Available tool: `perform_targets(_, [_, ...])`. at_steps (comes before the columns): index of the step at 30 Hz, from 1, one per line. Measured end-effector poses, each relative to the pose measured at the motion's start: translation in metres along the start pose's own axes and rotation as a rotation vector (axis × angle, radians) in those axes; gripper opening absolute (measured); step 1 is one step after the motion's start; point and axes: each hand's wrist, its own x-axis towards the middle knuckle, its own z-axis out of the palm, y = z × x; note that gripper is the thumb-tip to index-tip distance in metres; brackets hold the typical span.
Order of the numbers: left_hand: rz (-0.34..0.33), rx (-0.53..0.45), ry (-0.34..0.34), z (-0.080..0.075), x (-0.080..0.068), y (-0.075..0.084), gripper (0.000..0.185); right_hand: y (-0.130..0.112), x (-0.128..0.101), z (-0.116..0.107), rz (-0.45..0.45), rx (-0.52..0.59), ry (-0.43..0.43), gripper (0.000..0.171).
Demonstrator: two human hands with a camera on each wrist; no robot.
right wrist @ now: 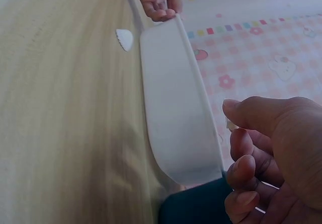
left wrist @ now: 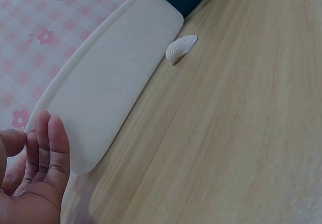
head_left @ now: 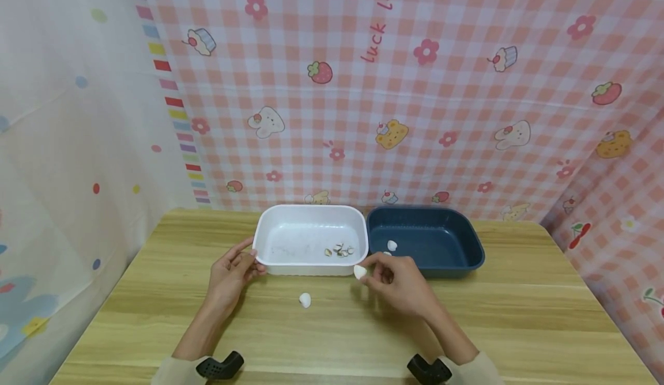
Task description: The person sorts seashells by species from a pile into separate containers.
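My right hand (head_left: 403, 283) pinches a white seashell (head_left: 360, 272) between thumb and index finger, near the front right corner of a white plastic tub (head_left: 311, 270). In the right wrist view only a sliver of that shell (right wrist: 231, 125) shows. My left hand (head_left: 228, 275) holds the tub's left end, thumb at the rim and fingers against the side. Several small brown-and-white shells (head_left: 339, 250) lie inside the white tub. On the table before it rests another white ribbed shell (head_left: 305, 299), seen close up in the left wrist view.
A dark blue tub (head_left: 469, 252) stands right beside the white one. Inside it lies a white shell (head_left: 392, 245), with another partly hidden by my right hand. Both tubs sit at the back of a wooden table (head_left: 321, 344), before a pink checked curtain (head_left: 353, 102).
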Motion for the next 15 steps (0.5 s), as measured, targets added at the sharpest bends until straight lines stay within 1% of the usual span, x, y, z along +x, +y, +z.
perform_targets(8, [0.017,-0.014,-0.001,0.0,-0.001,0.0,0.046,0.004,-0.001,-0.013,0.019,-0.023,0.065,0.014])
perform_targets(15, [0.004,-0.002,-0.005,0.001,-0.001,0.002,0.046,0.011,-0.001,-0.025,0.045,-0.036,0.107,0.013])
